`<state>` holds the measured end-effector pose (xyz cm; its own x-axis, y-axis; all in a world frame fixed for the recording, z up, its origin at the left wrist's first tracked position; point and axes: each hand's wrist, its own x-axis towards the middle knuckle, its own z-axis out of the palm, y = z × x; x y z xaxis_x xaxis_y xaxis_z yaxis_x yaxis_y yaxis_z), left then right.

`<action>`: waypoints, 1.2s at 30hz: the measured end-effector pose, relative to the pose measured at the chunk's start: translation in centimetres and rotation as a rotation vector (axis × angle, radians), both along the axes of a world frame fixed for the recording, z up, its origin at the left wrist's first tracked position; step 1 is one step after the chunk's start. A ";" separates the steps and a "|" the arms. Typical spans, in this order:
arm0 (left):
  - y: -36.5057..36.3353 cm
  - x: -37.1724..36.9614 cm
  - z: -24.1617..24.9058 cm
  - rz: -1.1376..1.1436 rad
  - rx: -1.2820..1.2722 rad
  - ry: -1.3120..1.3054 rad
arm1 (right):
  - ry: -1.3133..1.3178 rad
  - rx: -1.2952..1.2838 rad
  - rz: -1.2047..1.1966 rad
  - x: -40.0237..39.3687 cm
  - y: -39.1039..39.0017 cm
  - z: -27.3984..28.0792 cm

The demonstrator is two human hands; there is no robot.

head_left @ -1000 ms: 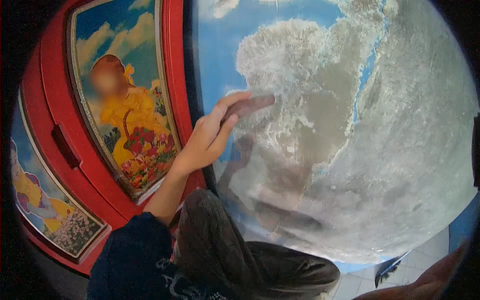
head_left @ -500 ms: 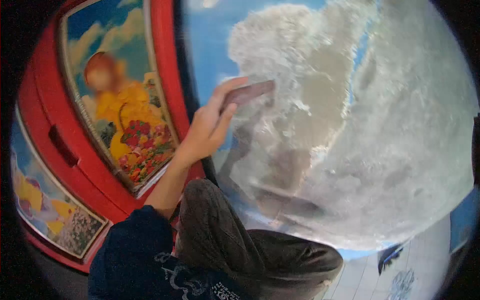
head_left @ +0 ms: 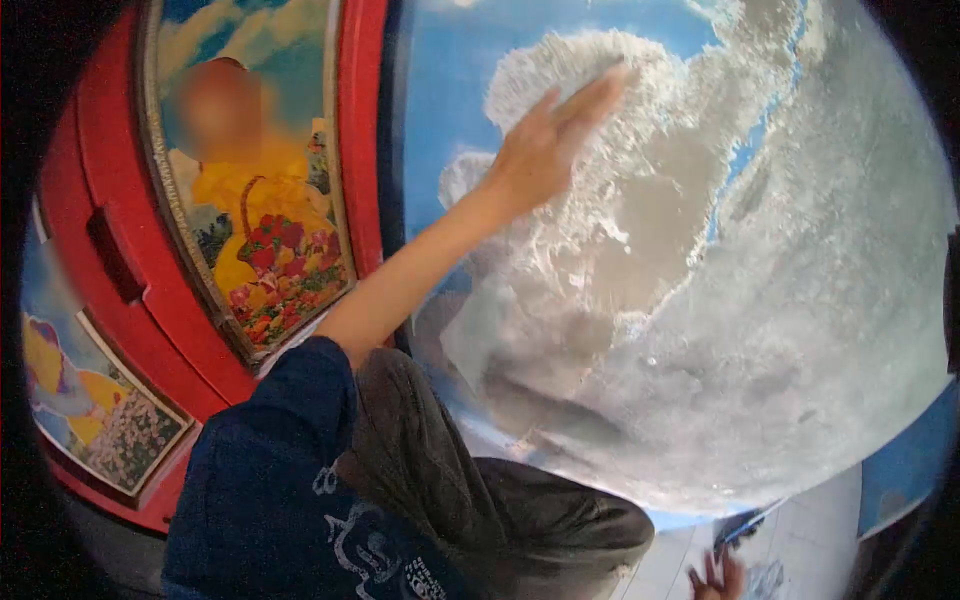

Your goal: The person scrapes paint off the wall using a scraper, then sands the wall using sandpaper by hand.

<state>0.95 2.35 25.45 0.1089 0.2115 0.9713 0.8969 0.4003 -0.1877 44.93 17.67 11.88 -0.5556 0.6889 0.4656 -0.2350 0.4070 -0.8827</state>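
Observation:
My left hand (head_left: 540,150) reaches across a large blue panel (head_left: 445,60) covered with rough, pale grey-white patches (head_left: 650,210). It is over the upper part of the patches, smeared by motion. A reddish-brown block (head_left: 605,92) appears to jut from between its fingers, though blur makes its edges hard to make out. At the bottom edge of the view, my right hand (head_left: 715,578) shows only partly, low above the tiled floor. Its fingers are spread apart, with nothing seen in them.
Left of the panel stands a red frame (head_left: 365,130) with a picture of a figure in yellow with a flower basket (head_left: 265,250). A second picture (head_left: 100,410) is lower left. My bent leg (head_left: 500,500) is below the panel. A dark object (head_left: 740,525) lies on pale tiles (head_left: 820,530).
My left hand has moved up and to the right over the patches with the reddish-brown block. My right hand has come into view at the bottom. The view has shifted slightly.

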 end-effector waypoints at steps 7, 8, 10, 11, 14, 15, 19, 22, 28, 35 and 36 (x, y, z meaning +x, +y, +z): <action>1.4 -3.9 -0.9 0.190 -0.058 0.075 | -0.647 -0.405 -0.404 12.1 -10.3 -27.2; 1.3 -4.0 -2.5 0.153 -0.073 0.056 | -0.703 -0.554 -0.448 13.6 -12.4 -28.5; 1.1 -4.7 -5.8 0.176 -0.131 0.049 | -0.800 -0.586 -0.486 14.6 -14.6 -28.2; 1.1 -4.9 -6.9 0.152 -0.131 0.044 | -0.814 -0.568 -0.499 15.3 -15.3 -28.0; 1.1 -4.5 -9.1 0.110 -0.122 -0.041 | -0.845 -0.444 -0.521 17.1 -16.5 -26.7; 1.4 -4.3 -8.5 0.137 -0.106 -0.008 | -0.843 -0.399 -0.527 17.6 -16.6 -26.4; 2.5 -4.5 -5.1 0.138 -0.056 0.047 | -0.612 -0.814 -0.528 16.9 -15.8 -23.2; 2.8 -3.3 -1.6 0.143 -0.012 0.021 | -0.893 -0.819 -0.216 16.8 -14.9 -20.1; 2.1 -1.8 -2.7 0.163 -0.022 -0.061 | -0.848 -0.138 -0.261 15.9 -16.2 -20.8; 1.6 -2.2 -8.6 0.045 -0.085 -0.086 | -0.809 -0.197 -0.221 15.8 -16.3 -20.8; 1.6 -2.1 -8.6 0.039 -0.088 -0.091 | -0.786 -0.209 -0.211 15.9 -16.2 -20.9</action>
<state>-1.16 3.90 16.80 0.0115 0.2991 0.9542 0.8957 0.4210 -0.1428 60.88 1.45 -9.06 -0.5147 0.8439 -0.1513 0.5423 0.1837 -0.8198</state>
